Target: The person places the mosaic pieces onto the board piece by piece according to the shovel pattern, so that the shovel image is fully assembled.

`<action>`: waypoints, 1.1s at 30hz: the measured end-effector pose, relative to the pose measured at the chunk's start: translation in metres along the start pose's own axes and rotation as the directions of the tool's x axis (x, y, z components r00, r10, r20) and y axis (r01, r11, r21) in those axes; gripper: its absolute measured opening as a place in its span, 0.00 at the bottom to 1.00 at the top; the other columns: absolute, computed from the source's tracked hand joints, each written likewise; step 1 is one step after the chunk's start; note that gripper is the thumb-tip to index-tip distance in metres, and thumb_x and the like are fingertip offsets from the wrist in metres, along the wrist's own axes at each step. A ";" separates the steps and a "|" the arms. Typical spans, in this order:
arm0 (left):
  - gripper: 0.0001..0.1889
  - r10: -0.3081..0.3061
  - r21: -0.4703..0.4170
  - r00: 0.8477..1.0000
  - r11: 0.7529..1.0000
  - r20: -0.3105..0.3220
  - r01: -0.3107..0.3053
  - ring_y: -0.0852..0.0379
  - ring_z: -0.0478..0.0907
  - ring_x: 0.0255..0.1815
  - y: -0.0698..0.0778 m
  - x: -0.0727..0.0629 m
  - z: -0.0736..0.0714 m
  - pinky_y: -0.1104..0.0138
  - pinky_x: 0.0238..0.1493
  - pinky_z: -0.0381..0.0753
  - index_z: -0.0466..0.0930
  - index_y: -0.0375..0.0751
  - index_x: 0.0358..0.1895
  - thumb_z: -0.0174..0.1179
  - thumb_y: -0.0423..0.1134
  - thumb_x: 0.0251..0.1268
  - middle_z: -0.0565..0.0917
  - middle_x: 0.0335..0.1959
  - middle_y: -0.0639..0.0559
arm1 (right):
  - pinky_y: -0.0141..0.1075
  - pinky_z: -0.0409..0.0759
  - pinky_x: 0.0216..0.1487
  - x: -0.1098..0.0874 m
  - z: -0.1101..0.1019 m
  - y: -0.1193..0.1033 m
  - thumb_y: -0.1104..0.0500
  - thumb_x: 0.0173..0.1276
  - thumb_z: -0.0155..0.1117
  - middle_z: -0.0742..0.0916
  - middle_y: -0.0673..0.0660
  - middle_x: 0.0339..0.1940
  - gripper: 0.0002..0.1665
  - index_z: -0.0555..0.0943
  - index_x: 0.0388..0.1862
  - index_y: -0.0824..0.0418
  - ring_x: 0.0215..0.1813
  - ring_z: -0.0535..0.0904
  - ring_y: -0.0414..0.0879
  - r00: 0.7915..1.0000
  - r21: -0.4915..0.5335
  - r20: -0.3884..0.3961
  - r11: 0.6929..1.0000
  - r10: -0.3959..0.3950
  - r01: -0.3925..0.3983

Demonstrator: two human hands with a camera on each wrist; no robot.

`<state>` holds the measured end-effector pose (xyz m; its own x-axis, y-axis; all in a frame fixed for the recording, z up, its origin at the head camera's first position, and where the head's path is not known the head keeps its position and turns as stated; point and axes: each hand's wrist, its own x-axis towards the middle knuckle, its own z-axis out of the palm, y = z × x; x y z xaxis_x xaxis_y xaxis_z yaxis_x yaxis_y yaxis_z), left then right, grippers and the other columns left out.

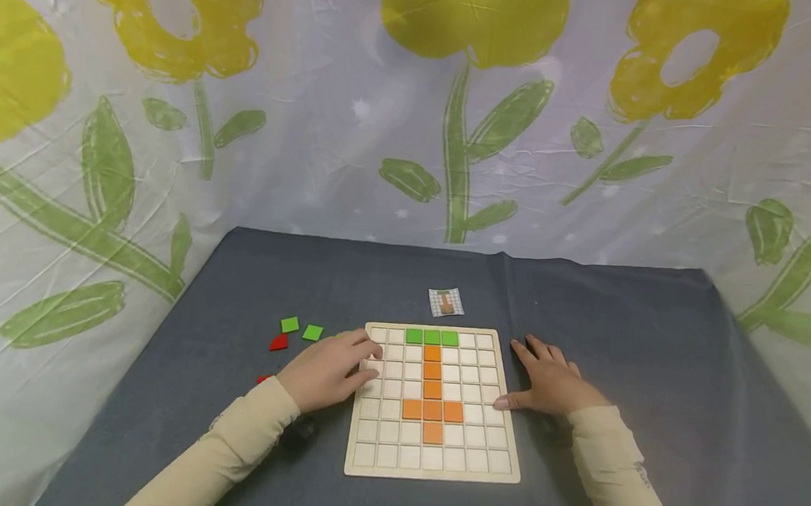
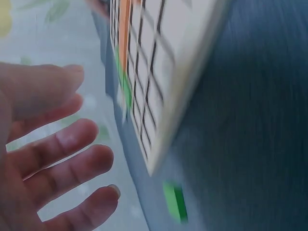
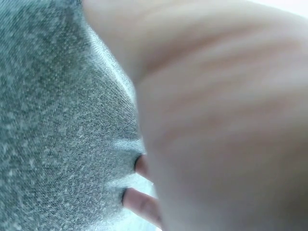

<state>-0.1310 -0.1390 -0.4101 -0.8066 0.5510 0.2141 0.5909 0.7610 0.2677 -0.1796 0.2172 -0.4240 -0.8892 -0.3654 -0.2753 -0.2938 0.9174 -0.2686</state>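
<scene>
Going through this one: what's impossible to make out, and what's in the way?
- Head: the card's pattern, too small.
- Head: part of the lower red tile, behind the left sleeve.
- Left wrist: part of the board, cut off by the top edge.
- Right wrist: most of the right hand's fingers, hidden by its blurred near part.

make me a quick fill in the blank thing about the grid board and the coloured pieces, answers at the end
1. The three tiles in the top row of the board are coloured ____.
2. The orange tiles on the board number ____ in all.
3. In the head view, the loose red pieces lie to the ____ of the board.
4. Of the board's near and far edges, the small card lies closer to the ____ one.

Missing words: green; seven; left; far
</scene>
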 end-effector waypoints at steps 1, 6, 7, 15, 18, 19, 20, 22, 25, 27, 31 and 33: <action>0.12 -0.016 0.001 1.000 1.000 -0.013 0.016 0.61 0.74 0.33 -0.006 -0.001 -0.003 0.67 0.36 0.77 0.80 0.45 0.49 0.63 0.43 0.64 0.79 0.42 0.52 | 0.68 0.56 0.63 0.000 0.000 0.000 0.24 0.45 0.66 0.56 0.70 0.75 0.69 0.54 0.76 0.62 0.72 0.52 0.70 1.000 0.001 -0.001 1.000 0.001 -0.001; 0.15 -0.121 0.010 0.992 0.992 -0.037 0.122 0.54 0.79 0.42 -0.039 -0.010 -0.018 0.62 0.38 0.78 0.79 0.44 0.53 0.62 0.42 0.65 0.79 0.46 0.49 | 0.69 0.56 0.63 0.001 0.000 0.000 0.24 0.44 0.66 0.56 0.70 0.75 0.70 0.55 0.76 0.62 0.72 0.52 0.70 1.000 -0.002 -0.001 1.000 0.013 -0.013; 0.16 -0.144 0.014 0.989 0.989 -0.039 0.145 0.54 0.79 0.42 -0.046 -0.012 -0.021 0.62 0.38 0.78 0.79 0.43 0.53 0.62 0.42 0.65 0.79 0.46 0.48 | 0.69 0.56 0.63 0.001 0.000 0.000 0.24 0.44 0.66 0.56 0.70 0.75 0.70 0.55 0.76 0.62 0.72 0.52 0.70 1.000 -0.002 -0.001 1.000 0.014 -0.014; 0.18 -0.306 -0.023 0.952 0.952 -0.012 0.305 0.46 0.79 0.45 -0.087 -0.028 -0.035 0.56 0.40 0.79 0.77 0.37 0.56 0.62 0.40 0.65 0.78 0.46 0.42 | 0.69 0.56 0.63 0.002 0.002 0.001 0.23 0.42 0.66 0.56 0.70 0.75 0.71 0.55 0.76 0.62 0.73 0.52 0.70 1.000 -0.001 -0.005 1.000 0.023 -0.023; 0.19 -0.350 -0.003 0.937 0.937 0.000 0.350 0.44 0.79 0.46 -0.092 -0.032 -0.036 0.53 0.42 0.79 0.77 0.35 0.56 0.62 0.40 0.65 0.78 0.47 0.40 | 0.70 0.56 0.63 0.002 0.002 0.001 0.23 0.42 0.66 0.56 0.70 0.75 0.71 0.55 0.76 0.61 0.73 0.52 0.70 1.000 0.000 -0.004 1.000 0.019 -0.019; 0.19 -0.356 0.012 0.934 0.934 0.005 0.356 0.44 0.78 0.46 -0.094 -0.032 -0.036 0.53 0.42 0.79 0.78 0.35 0.56 0.62 0.41 0.65 0.78 0.47 0.40 | 0.70 0.56 0.63 0.002 0.001 0.001 0.23 0.43 0.65 0.56 0.70 0.75 0.71 0.55 0.76 0.61 0.73 0.52 0.70 1.000 -0.001 -0.005 1.000 0.017 -0.017; 0.20 -0.360 0.028 0.933 0.933 0.013 0.360 0.44 0.78 0.45 -0.095 -0.033 -0.035 0.54 0.41 0.79 0.78 0.35 0.56 0.62 0.41 0.64 0.77 0.47 0.40 | 0.70 0.56 0.62 0.002 0.001 0.001 0.23 0.43 0.65 0.56 0.70 0.75 0.70 0.55 0.76 0.61 0.73 0.52 0.70 1.000 -0.001 -0.007 1.000 0.013 -0.013; 0.20 -0.365 0.052 0.930 0.930 0.029 0.364 0.45 0.78 0.44 -0.096 -0.033 -0.034 0.55 0.39 0.79 0.78 0.34 0.56 0.63 0.41 0.64 0.77 0.48 0.40 | 0.70 0.56 0.62 0.001 0.001 0.000 0.23 0.44 0.66 0.56 0.70 0.75 0.70 0.55 0.76 0.62 0.72 0.52 0.71 1.000 -0.001 -0.007 1.000 0.002 -0.002; 0.20 -0.369 0.064 0.928 0.928 0.050 0.366 0.46 0.78 0.42 -0.098 -0.033 -0.031 0.56 0.37 0.79 0.78 0.35 0.56 0.63 0.41 0.64 0.77 0.47 0.41 | 0.71 0.56 0.61 0.000 0.001 0.000 0.24 0.45 0.66 0.56 0.70 0.75 0.69 0.55 0.76 0.62 0.72 0.52 0.71 1.000 0.002 -0.009 1.000 -0.015 0.015; 0.19 -0.372 0.064 0.927 0.928 0.060 0.368 0.46 0.78 0.42 -0.098 -0.033 -0.030 0.56 0.37 0.79 0.79 0.36 0.55 0.63 0.41 0.63 0.77 0.46 0.42 | 0.71 0.56 0.61 -0.001 0.001 0.000 0.25 0.46 0.66 0.56 0.70 0.75 0.68 0.54 0.76 0.62 0.72 0.52 0.71 1.000 0.007 -0.009 1.000 -0.021 0.021; 0.18 -0.361 0.057 0.930 0.932 0.063 0.358 0.47 0.79 0.41 -0.100 -0.033 -0.026 0.56 0.37 0.79 0.80 0.36 0.53 0.65 0.39 0.61 0.78 0.46 0.42 | 0.71 0.56 0.61 -0.001 0.002 0.000 0.24 0.45 0.66 0.56 0.70 0.75 0.69 0.54 0.76 0.61 0.73 0.52 0.71 1.000 0.006 -0.011 1.000 -0.010 0.010; 0.19 -0.354 0.057 0.934 0.935 0.048 0.351 0.47 0.79 0.41 -0.102 -0.033 -0.025 0.56 0.37 0.79 0.79 0.36 0.53 0.66 0.39 0.60 0.77 0.46 0.42 | 0.70 0.56 0.62 -0.001 0.002 0.001 0.24 0.45 0.65 0.56 0.70 0.75 0.69 0.54 0.76 0.61 0.73 0.52 0.71 1.000 0.003 -0.010 1.000 -0.004 0.004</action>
<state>-0.1640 -0.2433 -0.4211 -0.9632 0.2620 0.0597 0.2683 0.9243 0.2714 -0.1788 0.2180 -0.4255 -0.8913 -0.3677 -0.2653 -0.2965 0.9153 -0.2726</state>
